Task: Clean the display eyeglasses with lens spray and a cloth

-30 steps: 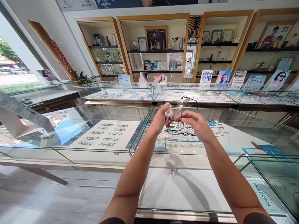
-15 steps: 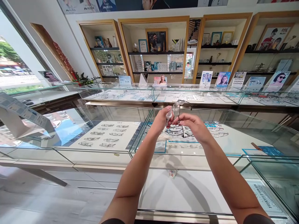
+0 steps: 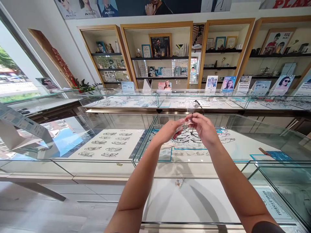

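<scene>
Out over the glass counter, my right hand [image 3: 205, 129] pinches a pair of thin dark-framed eyeglasses [image 3: 197, 103], held up with one lens and a temple arm above the fingers. Close beside it, my left hand [image 3: 168, 131] is closed around a small whitish, partly clear thing [image 3: 179, 130], possibly a little bottle; the fingers cover most of it. The fingertips of both hands meet or nearly meet at the frame, and I cannot tell whether the left ones touch it. Beneath the hands, more eyeglasses [image 3: 182, 141] lie inside the display case.
A glass display case [image 3: 145, 145] spans the space before me, with rows of eyeglasses [image 3: 114, 149] at left. A small patterned packet [image 3: 179, 183] lies on the white surface below. Another glass counter [image 3: 279, 187] stands at right. Behind are a farther case [image 3: 121, 103] and wall shelves [image 3: 160, 58].
The eyeglasses have tilted and shifted slightly right in my right hand. My left hand has turned and moved in closer to the frame. The view has shifted slightly.
</scene>
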A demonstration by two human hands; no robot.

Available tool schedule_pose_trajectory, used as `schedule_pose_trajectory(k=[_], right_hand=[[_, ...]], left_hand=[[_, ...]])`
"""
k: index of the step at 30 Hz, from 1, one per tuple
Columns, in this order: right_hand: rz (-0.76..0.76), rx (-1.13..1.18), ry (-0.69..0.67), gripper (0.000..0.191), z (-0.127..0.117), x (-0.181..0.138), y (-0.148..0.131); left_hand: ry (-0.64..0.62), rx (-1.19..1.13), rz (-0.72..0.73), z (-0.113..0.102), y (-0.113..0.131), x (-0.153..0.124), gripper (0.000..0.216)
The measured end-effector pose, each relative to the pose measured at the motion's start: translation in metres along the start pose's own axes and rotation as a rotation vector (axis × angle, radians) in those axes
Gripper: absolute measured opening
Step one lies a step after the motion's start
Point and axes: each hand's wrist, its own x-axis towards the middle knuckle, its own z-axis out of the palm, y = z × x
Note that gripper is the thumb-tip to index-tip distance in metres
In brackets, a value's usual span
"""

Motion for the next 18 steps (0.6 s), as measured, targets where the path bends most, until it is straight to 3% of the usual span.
schedule_pose_trajectory(k=[10, 18], right_hand=[[0.015, 0.004, -0.009, 0.014, 0.000, 0.000, -0.002], [0.003, -0.001, 0.004, 0.015, -0.002, 0.003, -0.003]], left_hand=[[0.023, 0.019, 0.034, 0.008, -0.003, 0.003, 0.066], [0.115, -0.186, 0.050, -0.004, 0.019, -0.002, 0.065]])
